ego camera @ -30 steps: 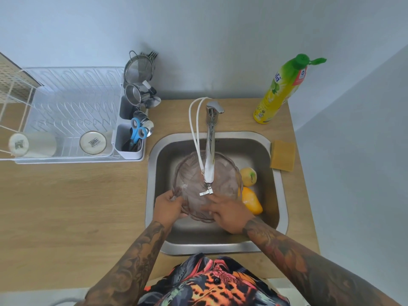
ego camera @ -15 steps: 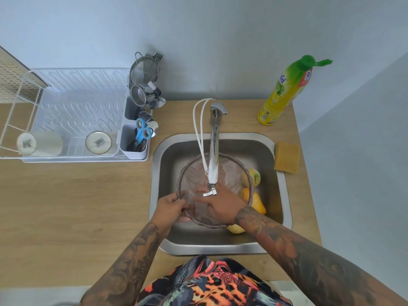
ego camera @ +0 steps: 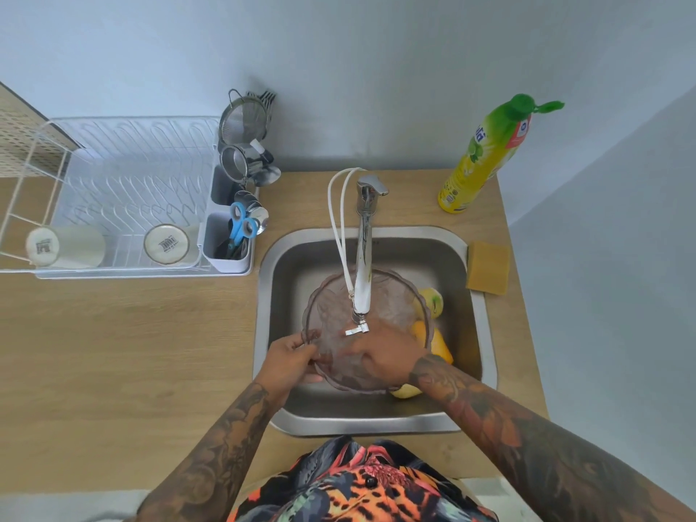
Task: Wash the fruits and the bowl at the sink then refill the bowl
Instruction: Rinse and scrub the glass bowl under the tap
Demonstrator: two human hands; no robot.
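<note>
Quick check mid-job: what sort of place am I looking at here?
Most likely a small home kitchen: a steel sink with a tap set in a wooden counter, a white dish rack holding cups, and a bottle of dish soap by the wall.

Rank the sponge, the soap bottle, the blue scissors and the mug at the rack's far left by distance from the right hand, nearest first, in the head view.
From the right hand, inside the bowl:
1. Sponge, on the counter right of the sink.
2. Blue scissors, in the caddy left of the sink.
3. Soap bottle, back right by the wall.
4. Mug, far left in the rack.
</note>
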